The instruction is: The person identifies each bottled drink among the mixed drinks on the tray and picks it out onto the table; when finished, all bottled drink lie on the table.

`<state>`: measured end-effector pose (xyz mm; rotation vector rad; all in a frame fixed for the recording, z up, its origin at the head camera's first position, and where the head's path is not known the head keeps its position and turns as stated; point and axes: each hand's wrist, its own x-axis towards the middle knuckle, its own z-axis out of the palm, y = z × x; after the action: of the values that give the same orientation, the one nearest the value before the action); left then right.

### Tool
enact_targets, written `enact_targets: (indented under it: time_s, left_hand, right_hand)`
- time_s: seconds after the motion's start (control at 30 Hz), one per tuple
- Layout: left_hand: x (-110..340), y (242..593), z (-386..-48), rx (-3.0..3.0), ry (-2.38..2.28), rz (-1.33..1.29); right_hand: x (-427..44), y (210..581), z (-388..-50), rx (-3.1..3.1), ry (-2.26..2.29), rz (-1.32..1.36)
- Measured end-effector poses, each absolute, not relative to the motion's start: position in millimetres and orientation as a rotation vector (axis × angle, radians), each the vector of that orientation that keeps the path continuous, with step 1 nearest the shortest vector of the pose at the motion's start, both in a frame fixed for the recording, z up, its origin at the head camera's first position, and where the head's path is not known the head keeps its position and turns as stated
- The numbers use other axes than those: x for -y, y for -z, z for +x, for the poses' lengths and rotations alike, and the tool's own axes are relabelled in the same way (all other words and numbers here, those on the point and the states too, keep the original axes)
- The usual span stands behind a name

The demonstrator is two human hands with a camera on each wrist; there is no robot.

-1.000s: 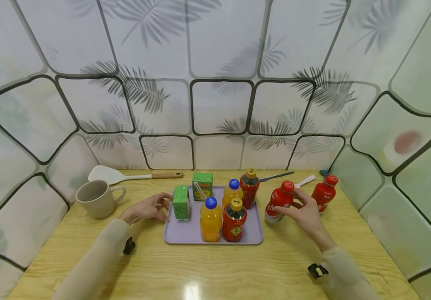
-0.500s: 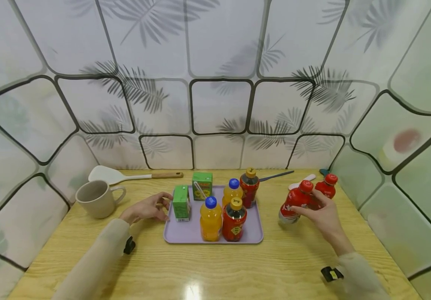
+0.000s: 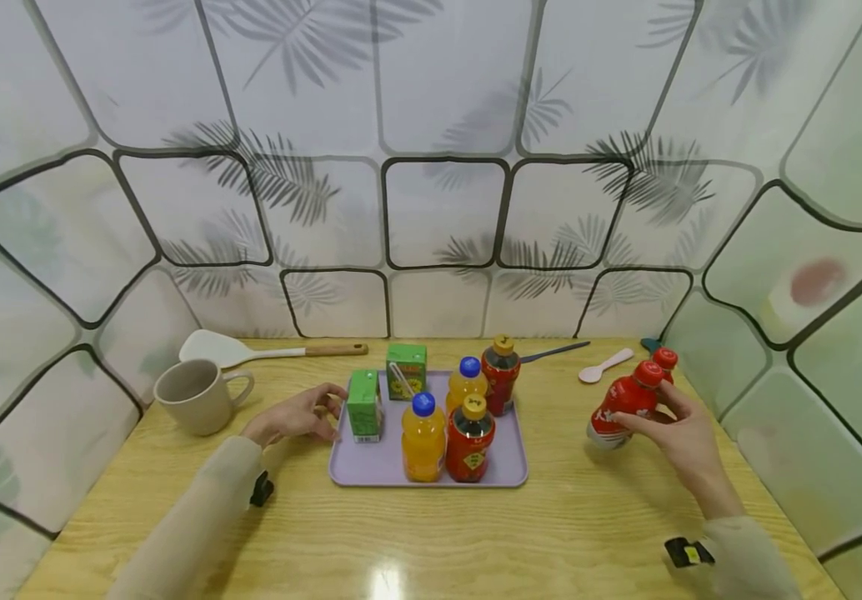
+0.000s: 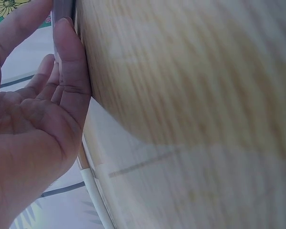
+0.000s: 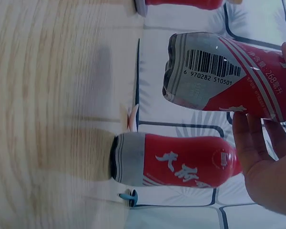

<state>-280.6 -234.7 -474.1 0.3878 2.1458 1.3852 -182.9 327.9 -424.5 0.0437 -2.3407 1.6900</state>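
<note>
My right hand grips a red bottle by its upper part, tilted with its cap leaning right. In the right wrist view this bottle is held off the table, and a second red bottle stands close by. That second bottle is mostly hidden behind the held one in the head view. At the tray's left edge rests my left hand, fingers loosely bent, beside a green carton. The left wrist view shows the left hand with its fingertips at the lilac tray.
On the tray stand another green carton, orange bottles with blue caps and dark bottles with yellow caps. A mug and a white spatula lie left; a pink spoon and a blue utensil lie behind, right.
My right hand has carried the gripped bottle rightward, away from the tray and in front of the second red bottle. The left hand has stayed at the tray edge.
</note>
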Motion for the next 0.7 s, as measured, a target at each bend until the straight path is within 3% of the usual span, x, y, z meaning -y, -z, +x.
enact_targets:
  time_s: [0.7]
  left_hand:
    - [234.5, 474.4, -282.3, -2.133, -1.397, 0.362]
  right_hand:
    - [-370.8, 434.8, -170.3, 2.133, -1.834, 0.000]
